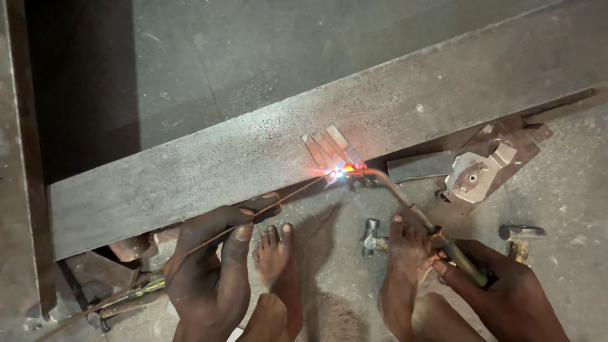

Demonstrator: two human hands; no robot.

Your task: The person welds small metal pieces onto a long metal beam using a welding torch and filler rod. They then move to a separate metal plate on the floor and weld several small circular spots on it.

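You are crouching over a long grey steel beam (253, 152), where small metal strips (329, 149) are glowing at its near edge. Your right hand (500, 285) is gripping the torch (411, 209); your left hand (212, 266) is pinching the filler rod (278, 202). Your bare feet (405, 253) are sitting near the flame, so sparks could burn them.

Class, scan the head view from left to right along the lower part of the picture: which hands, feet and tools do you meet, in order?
Left hand holding the thin rod → bare foot → small metal fitting → second bare foot → right hand gripping the torch → hammer-like tool.
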